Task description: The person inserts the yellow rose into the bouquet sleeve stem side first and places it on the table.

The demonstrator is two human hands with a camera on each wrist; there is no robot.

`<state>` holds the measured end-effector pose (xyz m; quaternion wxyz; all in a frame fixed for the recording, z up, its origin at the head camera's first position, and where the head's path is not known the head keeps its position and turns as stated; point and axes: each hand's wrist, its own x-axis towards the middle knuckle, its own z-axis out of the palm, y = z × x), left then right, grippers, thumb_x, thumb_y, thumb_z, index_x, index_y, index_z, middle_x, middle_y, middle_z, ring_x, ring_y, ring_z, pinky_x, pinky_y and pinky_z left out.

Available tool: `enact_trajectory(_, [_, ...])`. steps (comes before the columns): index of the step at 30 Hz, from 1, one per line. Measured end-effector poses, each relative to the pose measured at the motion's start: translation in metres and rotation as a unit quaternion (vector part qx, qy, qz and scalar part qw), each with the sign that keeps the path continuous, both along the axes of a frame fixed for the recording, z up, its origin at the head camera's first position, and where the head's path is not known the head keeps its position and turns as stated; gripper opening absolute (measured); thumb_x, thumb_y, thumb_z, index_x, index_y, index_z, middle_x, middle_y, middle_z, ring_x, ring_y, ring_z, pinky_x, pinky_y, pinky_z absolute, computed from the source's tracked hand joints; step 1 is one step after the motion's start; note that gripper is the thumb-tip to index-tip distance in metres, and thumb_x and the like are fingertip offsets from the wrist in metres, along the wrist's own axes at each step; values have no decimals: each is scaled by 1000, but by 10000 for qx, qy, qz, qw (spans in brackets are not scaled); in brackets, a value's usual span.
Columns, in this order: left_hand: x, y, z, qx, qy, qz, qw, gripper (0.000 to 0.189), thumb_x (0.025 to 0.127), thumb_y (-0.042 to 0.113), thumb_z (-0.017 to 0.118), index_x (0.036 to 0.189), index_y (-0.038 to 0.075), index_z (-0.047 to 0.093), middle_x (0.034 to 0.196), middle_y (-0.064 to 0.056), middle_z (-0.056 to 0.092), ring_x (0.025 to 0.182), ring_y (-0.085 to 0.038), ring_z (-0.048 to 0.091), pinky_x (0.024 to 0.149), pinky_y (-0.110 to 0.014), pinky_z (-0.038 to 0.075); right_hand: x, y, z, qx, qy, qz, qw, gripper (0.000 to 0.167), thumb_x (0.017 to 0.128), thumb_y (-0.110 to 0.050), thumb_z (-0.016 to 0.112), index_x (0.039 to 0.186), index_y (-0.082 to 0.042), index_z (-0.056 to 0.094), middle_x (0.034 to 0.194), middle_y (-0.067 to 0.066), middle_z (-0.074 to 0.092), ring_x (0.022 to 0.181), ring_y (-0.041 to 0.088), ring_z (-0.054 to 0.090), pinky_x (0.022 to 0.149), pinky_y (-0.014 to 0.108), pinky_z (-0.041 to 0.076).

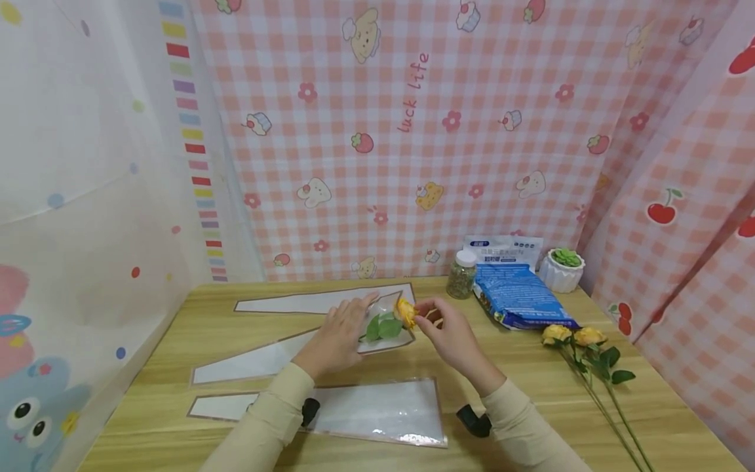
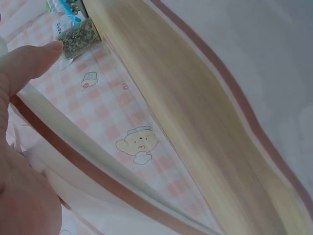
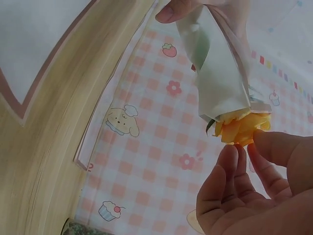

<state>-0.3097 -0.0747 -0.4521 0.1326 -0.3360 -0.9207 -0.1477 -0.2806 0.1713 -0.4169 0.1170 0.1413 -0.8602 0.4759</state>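
My left hand (image 1: 339, 331) grips a clear and white flower sleeve (image 1: 386, 308) with brown edging, thumb on one side in the right wrist view. A yellow rose (image 1: 406, 313) sits inside, its green leaves (image 1: 383, 328) showing through the clear front and its bloom at the wide mouth. The stem is hidden by the hand and sleeve. My right hand (image 1: 451, 331) pinches the bloom's petals (image 3: 242, 128) between thumb and fingertips. In the left wrist view, the left thumb (image 2: 32, 63) stretches over the sleeve's brown edge (image 2: 93, 166).
Another flat sleeve (image 1: 389, 410) lies at the front, and one (image 1: 283, 305) lies at the back of the wooden table (image 1: 159, 367). To the right are two yellow roses (image 1: 590, 336), a blue bag (image 1: 519, 292), a jar (image 1: 461, 278) and a potted succulent (image 1: 562, 272).
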Motion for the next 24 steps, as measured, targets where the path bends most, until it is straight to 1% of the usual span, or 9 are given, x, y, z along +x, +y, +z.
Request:
enact_trajectory(4, [-1,1,-2,20,-17,-46,10000,130,66,16,96,162,16,8,141,-13,48,124,-30,48,100,-49,42,-1,0,-1,84,96,-23,9999,15,97,-7,68,111,-4,70,97,6,66,87,20,62,74,33,52])
enact_trajectory(8, [-2,2,-2,122,-19,-106,9999,130,65,15,96,162,16,10,138,-13,49,118,-26,48,92,-42,42,-2,0,-2,193,251,67,9995,16,98,-6,65,111,-5,73,100,7,67,87,19,61,74,34,52])
enact_trajectory(11, [-2,3,-2,186,40,-156,9997,128,65,14,96,161,15,12,137,-13,50,115,-25,48,90,-41,42,-3,1,-2,269,249,159,9992,20,99,-2,61,112,-7,75,101,8,64,87,19,58,72,33,50])
enact_trajectory(14, [-1,4,-2,204,78,-184,9996,128,65,13,96,161,15,12,136,-11,50,113,-25,48,89,-41,42,-3,1,-2,310,121,183,9993,28,98,3,56,114,-9,76,103,9,59,89,21,55,71,33,46])
enact_trajectory(18, [-1,6,-2,205,73,-195,9996,127,65,13,96,161,15,12,135,-10,50,115,-26,48,90,-42,42,-4,0,-2,234,70,235,9994,34,96,8,53,114,-7,77,108,11,54,98,26,53,79,38,45])
enact_trajectory(22, [-1,8,-1,184,74,-197,9996,127,65,14,96,161,15,12,136,-10,50,118,-27,48,92,-43,43,-4,-1,-4,91,-59,326,9994,34,96,10,52,115,-6,77,116,15,52,110,31,52,90,45,45])
enact_trajectory(24, [-1,9,-1,173,77,-199,9996,127,66,15,96,161,15,12,136,-10,50,119,-26,48,93,-42,43,-5,0,-5,-29,-230,388,9990,33,97,8,53,117,-5,76,121,18,52,115,34,51,94,49,45])
